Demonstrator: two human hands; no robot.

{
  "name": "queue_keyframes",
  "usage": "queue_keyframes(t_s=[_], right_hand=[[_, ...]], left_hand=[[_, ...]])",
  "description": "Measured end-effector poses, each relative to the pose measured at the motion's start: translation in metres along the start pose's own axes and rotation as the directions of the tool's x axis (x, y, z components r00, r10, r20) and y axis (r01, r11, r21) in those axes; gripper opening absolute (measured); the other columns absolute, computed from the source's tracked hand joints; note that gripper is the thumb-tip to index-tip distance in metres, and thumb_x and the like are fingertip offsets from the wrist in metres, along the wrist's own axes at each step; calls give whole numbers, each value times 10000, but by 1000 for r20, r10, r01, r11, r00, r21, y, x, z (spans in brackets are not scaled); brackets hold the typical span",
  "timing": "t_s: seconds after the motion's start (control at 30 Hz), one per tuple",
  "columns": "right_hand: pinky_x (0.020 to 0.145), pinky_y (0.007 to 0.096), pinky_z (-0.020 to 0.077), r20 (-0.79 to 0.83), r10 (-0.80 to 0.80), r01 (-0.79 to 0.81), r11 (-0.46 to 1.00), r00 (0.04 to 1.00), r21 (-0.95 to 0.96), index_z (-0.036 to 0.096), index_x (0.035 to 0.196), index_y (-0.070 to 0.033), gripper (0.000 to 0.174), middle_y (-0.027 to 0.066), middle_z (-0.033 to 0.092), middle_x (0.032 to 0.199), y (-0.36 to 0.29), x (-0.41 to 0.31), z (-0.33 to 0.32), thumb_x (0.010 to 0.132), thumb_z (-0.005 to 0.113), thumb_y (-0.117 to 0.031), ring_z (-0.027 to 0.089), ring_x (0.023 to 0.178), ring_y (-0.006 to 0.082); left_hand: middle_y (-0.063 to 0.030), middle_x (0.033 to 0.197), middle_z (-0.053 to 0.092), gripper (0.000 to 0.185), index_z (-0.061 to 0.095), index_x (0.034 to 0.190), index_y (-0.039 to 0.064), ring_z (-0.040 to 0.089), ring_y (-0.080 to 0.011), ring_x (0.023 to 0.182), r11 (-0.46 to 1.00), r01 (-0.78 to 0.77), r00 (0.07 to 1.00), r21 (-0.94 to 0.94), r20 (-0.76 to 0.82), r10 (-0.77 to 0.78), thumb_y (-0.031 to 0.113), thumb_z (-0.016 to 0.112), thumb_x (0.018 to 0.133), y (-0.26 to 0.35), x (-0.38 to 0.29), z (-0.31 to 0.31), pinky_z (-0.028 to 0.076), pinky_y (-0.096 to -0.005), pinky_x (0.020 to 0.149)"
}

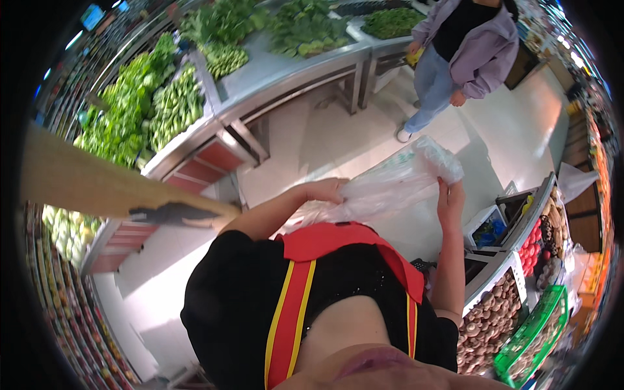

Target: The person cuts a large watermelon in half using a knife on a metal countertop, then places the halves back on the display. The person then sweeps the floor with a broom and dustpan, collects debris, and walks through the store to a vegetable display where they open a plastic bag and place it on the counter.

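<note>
A roll of clear plastic produce bags (436, 158) is in my right hand (451, 197), which grips its near end with the thumb and fingers. From the roll, a loose stretch of thin clear plastic bag (390, 190) with faint green print runs left to my left hand (327, 190). The fingers of my left hand are closed on this plastic, in front of the red apron (331, 241). More crumpled plastic hangs below the left hand, close to the apron.
Metal produce stands with leafy greens (122, 102) run along the left and front. A person in a lilac jacket (482, 53) stands ahead, right of centre. At right are mushrooms (492, 321), a green plastic basket (534, 331) and red-wrapped produce (530, 248). A wooden-coloured post (97, 175) crosses the left.
</note>
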State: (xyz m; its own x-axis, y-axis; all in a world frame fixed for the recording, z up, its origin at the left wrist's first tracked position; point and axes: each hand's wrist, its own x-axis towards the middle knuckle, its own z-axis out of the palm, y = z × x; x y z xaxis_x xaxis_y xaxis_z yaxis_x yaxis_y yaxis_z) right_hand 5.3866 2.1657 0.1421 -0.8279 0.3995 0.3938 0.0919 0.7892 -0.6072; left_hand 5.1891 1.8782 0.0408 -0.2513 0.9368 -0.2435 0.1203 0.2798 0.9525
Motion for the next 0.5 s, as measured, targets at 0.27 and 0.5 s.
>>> queue_keyframes(t_s=[0.27,0.5], right_hand=[[1014,462,367,344,-354,432,883,870,-184,483,1277,-43,612,179,572,1227,68,-36,-16,760,742,-246,529,1138,377],[866,365,453,468,283,-376,920,837,114,621,1105,32,434,159,678,985,83,-83,26,791,721,-250,627,915,238]], left_hand=[[-45,1066,568,528,540,1182,-5,488,-138,969,704,64,998,-707,39,-52,231,665,727,33,-18,62,399,-312,857],[-108,1374,345,880,319,1383,59,216,-230,1284,513,-499,859,-699,-319,401,442,723,701,125,36,90,174,-440,1054]])
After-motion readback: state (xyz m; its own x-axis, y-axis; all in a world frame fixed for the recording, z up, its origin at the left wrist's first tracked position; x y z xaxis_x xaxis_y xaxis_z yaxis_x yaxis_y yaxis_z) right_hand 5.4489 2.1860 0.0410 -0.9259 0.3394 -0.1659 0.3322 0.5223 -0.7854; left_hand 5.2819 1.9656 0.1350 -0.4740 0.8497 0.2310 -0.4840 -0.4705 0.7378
